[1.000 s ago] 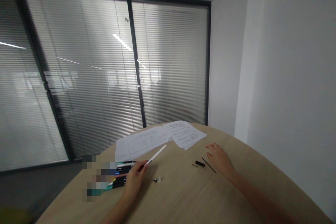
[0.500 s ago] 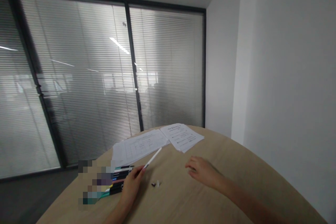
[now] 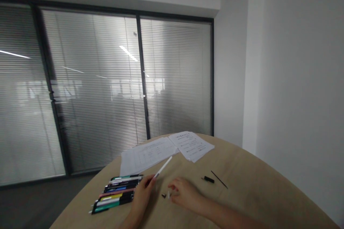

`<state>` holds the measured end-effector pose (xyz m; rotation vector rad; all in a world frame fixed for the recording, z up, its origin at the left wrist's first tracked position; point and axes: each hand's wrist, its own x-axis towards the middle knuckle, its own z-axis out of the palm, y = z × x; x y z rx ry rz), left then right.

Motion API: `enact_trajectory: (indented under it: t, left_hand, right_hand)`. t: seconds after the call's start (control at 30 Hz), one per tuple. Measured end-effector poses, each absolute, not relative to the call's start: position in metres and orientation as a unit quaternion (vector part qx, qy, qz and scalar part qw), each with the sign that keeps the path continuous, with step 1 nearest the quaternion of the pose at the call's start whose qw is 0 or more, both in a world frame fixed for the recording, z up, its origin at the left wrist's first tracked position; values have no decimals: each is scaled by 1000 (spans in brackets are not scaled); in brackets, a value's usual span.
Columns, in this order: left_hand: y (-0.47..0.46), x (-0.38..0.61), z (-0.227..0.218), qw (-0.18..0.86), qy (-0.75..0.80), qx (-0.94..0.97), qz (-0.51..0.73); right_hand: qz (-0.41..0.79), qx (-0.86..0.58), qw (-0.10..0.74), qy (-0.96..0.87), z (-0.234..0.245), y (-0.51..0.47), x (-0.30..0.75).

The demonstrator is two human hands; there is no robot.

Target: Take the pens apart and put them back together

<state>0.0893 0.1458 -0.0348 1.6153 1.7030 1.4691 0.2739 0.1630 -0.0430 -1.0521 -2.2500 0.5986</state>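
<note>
My left hand (image 3: 143, 193) is closed on a white pen barrel (image 3: 163, 167) that points up and to the right over the wooden table (image 3: 249, 186). My right hand (image 3: 185, 195) rests on the table with its fingers curled at two small pen parts (image 3: 166, 195), one dark and one pale; whether it grips them I cannot make out. A short black pen piece (image 3: 208, 179) and a thin black refill (image 3: 219, 179) lie to the right of that hand.
A row of several pens (image 3: 118, 193) lies at the left of my left hand. Printed sheets (image 3: 166, 148) lie at the table's far edge. Behind stand glass partitions with blinds (image 3: 107, 89); a white wall (image 3: 295, 78) is at the right.
My right hand has moved left, from beside the black piece and refill to the small parts near my left hand. The left hand with the white barrel has stayed put.
</note>
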Motion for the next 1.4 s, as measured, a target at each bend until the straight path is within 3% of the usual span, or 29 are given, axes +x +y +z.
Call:
enact_trajectory:
  t: [0.5, 0.73, 1.03, 1.4]
  left_hand:
    - [149, 87, -40, 189, 599, 575, 525]
    - [151, 87, -40, 184, 595, 579, 526]
    - [142, 97, -39, 57, 516, 681, 516]
    - [125, 111, -42, -54, 431, 756, 490]
  right_hand:
    - [232, -422, 305, -821, -48, 161, 260]
    - [341, -432, 341, -762, -50, 162, 276]
    - [343, -439, 432, -709, -28, 189, 352]
    - [297, -321, 439, -785, -4, 187, 370]
